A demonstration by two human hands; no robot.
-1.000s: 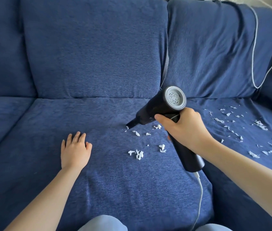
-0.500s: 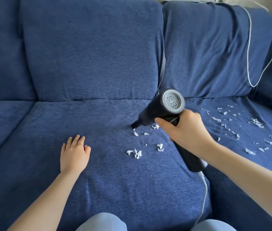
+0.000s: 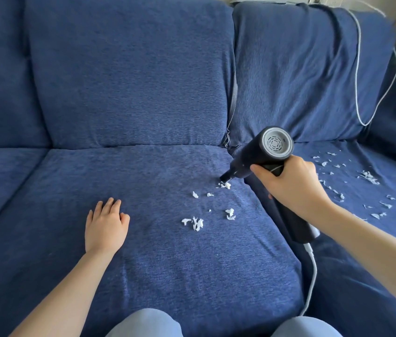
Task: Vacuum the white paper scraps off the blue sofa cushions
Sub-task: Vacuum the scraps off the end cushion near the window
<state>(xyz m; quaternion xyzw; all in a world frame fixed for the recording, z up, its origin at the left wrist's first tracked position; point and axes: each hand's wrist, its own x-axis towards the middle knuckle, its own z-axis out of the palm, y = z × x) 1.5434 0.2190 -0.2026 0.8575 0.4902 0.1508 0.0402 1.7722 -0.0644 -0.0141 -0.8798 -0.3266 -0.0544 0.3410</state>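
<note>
**Grip and progress: handheld vacuum at the middle seat cushion**

Your left hand [image 3: 106, 226] lies flat on the middle seat cushion [image 3: 143, 263], fingers straight, gripping nothing; your right hand [image 3: 291, 184] is wrapped around the handle of the black handheld vacuum [image 3: 257, 155], index finger extended along the front of the grip. From left to right: the left seat cushion [image 3: 2, 181] shows no scraps in view. The middle cushion carries a small group of white paper scraps [image 3: 195, 223], all on its right part — the vacuum's nozzle [image 3: 225, 177] is touching, or just above, the rearmost clump [image 3: 225, 184]. The right seat cushion [image 3: 362, 251] bears the larger scatter of scraps [image 3: 369, 177], spread from its back edge toward the front.

Judged from this layout, the task is under way but well short of done: a handful of pieces remain on the middle cushion, and the right cushion appears untouched. No dust container is visible as such — whatever the vacuum has collected is hidden inside its opaque body, so its fill cannot be told. A white cord [image 3: 312, 280] runs from the handle's base down between your knees.
</note>
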